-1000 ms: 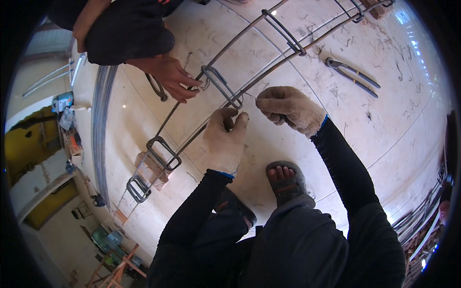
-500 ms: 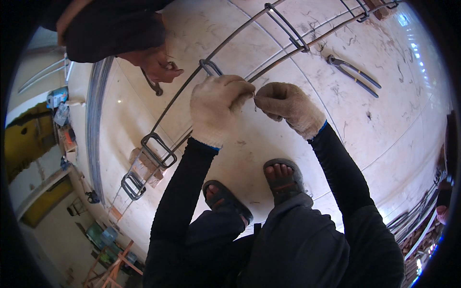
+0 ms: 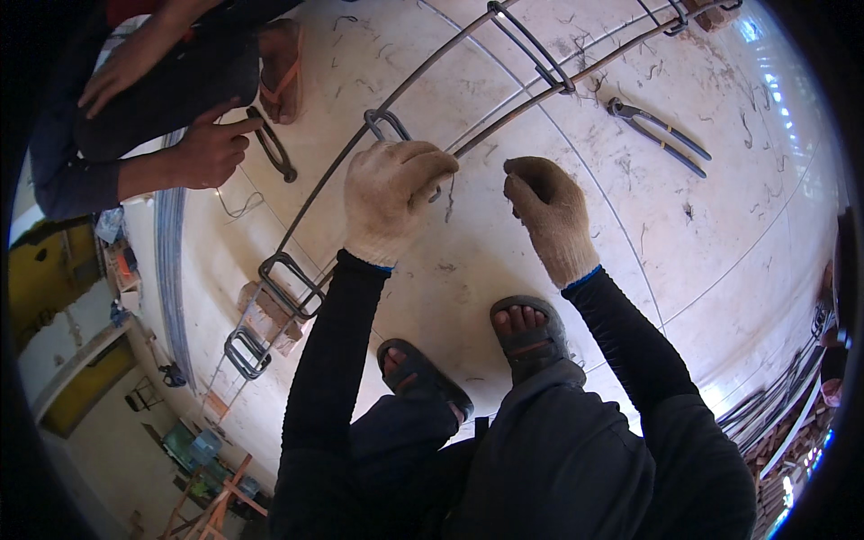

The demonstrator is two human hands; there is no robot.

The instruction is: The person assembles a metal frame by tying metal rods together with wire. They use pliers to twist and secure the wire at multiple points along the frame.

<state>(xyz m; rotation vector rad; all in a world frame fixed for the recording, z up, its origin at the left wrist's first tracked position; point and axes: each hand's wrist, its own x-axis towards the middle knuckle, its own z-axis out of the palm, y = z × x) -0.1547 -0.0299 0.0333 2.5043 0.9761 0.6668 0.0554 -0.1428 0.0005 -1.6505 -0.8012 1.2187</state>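
Tan-gloved, your left hand (image 3: 389, 198) curls by the stirrup (image 3: 398, 123), wire (image 3: 450, 200) dangling below; right hand (image 3: 553, 211) apart, bent; whether either's fingers grip, can't tell.

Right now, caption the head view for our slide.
Beige-gloved left hand over dark metal frame with rectangular loops; beige-gloved right hand apart.
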